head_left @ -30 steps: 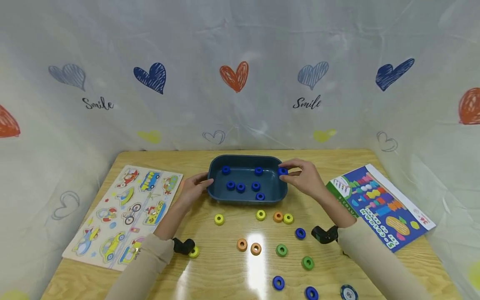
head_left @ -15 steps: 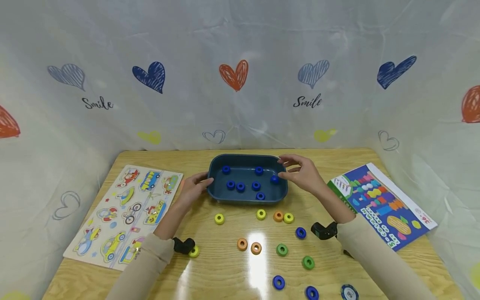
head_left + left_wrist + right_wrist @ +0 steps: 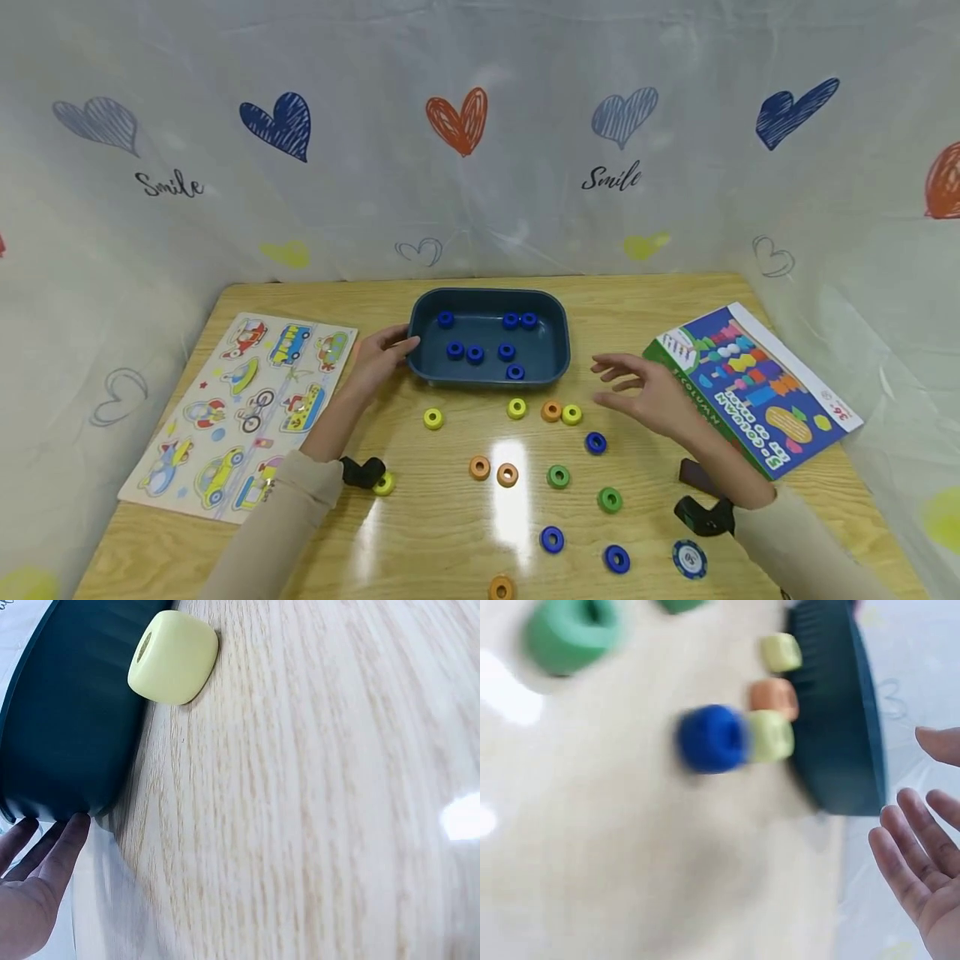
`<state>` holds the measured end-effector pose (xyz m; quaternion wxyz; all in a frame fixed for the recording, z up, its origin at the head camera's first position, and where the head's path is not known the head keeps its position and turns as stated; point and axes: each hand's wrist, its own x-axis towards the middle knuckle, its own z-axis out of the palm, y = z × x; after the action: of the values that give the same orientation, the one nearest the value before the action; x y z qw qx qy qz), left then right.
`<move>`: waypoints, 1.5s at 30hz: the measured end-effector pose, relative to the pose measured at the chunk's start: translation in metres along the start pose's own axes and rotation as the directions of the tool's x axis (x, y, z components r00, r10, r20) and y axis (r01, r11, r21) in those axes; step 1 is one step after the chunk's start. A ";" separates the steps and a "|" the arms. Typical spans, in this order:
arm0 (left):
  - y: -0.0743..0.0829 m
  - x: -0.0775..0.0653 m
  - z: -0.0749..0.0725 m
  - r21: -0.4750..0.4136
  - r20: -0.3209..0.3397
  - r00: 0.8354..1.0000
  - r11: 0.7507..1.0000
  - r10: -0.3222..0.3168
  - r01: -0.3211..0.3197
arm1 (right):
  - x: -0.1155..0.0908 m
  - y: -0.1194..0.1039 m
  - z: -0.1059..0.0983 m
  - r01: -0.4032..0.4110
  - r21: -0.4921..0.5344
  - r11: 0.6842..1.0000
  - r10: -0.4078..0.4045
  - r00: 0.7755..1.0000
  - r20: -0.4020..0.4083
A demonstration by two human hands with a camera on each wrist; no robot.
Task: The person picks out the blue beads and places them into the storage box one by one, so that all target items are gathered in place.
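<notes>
A dark teal plastic basin (image 3: 489, 379) stands at the back middle of the table, with several blue ring beads (image 3: 475, 355) inside. My left hand (image 3: 381, 360) holds the basin's left end, thumb over the rim and fingers against the outer wall; in the left wrist view those fingertips (image 3: 75, 823) meet the basin wall (image 3: 75, 712). Right of the basin, my right hand (image 3: 652, 393) is in the air with nothing in it, its fingers apart and loosely bent. Closest to it on the table are a yellow bead (image 3: 572, 414) and a blue bead (image 3: 596, 442).
Orange beads (image 3: 479, 467), green beads (image 3: 557, 477) and more blue beads (image 3: 552, 539) lie scattered in front of the basin. A picture puzzle board (image 3: 240, 408) lies at the left, a toy box (image 3: 757, 392) at the right. A poker chip (image 3: 689, 559) sits near the front right.
My right hand let go of a blue bead over the basin's right end; it now lies inside beside another. The hand then drew back right. My left hand stays at the basin.
</notes>
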<state>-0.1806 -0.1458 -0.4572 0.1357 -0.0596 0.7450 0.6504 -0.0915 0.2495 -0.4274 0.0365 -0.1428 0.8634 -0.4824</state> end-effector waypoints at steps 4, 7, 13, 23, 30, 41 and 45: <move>0.000 -0.001 0.000 -0.001 -0.005 1.000 1.000 -0.001 0.001 | -0.023 0.013 0.010 -0.050 0.019 0.999 0.050 0.999 0.021; 0.001 -0.001 0.000 0.001 -0.011 1.000 1.000 -0.003 0.003 | -0.034 0.020 0.017 -0.087 0.045 0.995 0.085 0.996 0.036; 0.001 -0.002 0.000 0.012 -0.013 1.000 1.000 -0.003 0.003 | -0.044 0.025 0.030 -0.104 0.075 0.992 0.101 0.994 0.040; -0.004 -0.001 0.001 -0.001 -0.003 1.000 1.000 0.024 -0.024 | -0.051 0.037 0.042 -0.079 -0.001 0.997 0.079 0.995 0.064; -0.007 0.001 0.001 -0.027 0.000 1.000 0.999 0.017 -0.017 | -0.052 0.037 0.042 -0.094 -0.012 0.996 0.095 0.993 0.072; -0.007 0.001 0.002 -0.007 -0.010 1.000 1.000 0.026 -0.026 | -0.029 0.016 0.024 -0.053 0.022 0.998 0.053 0.998 0.026; -0.006 0.002 0.002 0.004 -0.018 1.000 1.000 0.024 -0.024 | -0.001 -0.001 0.016 -0.007 0.026 1.000 0.007 1.000 0.004</move>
<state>-0.1807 -0.1444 -0.4642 0.1213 -0.0560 0.7480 0.6501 -0.0867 0.2363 -0.4355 0.0418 -0.1402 0.8577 -0.4930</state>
